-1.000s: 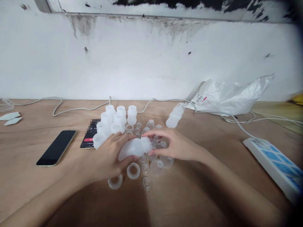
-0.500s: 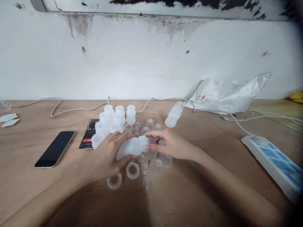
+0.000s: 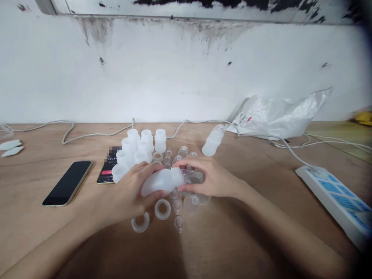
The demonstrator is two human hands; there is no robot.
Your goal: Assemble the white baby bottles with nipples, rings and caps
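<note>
My left hand (image 3: 136, 190) is wrapped round a frosted white baby bottle (image 3: 158, 182), which lies tilted on its side above the table, its neck pointing right. The thumb and fingers of my right hand (image 3: 212, 178) grip the collar (image 3: 178, 176) at the bottle's neck from both sides. A clear teat seems to stick out of the collar between those fingers, partly hidden. Just below are two loose collar rings (image 3: 162, 209) and several clear caps (image 3: 192, 204) and teats (image 3: 179, 222). Behind my left hand stand several open white bottles (image 3: 141, 145) in rows.
An assembled bottle (image 3: 213, 140) lies at the back, near a clear plastic bag (image 3: 279, 116) against the wall. On the left are a dark phone (image 3: 68, 183) and a second phone (image 3: 105, 176) showing a timer. A power strip (image 3: 334, 197) lies right, with white cables (image 3: 203, 121) along the back.
My right hand's fingers have spread from a narrow pinch at the teat to a wider grip round the neck, where a collar now shows. My left hand keeps hold of the bottle.
</note>
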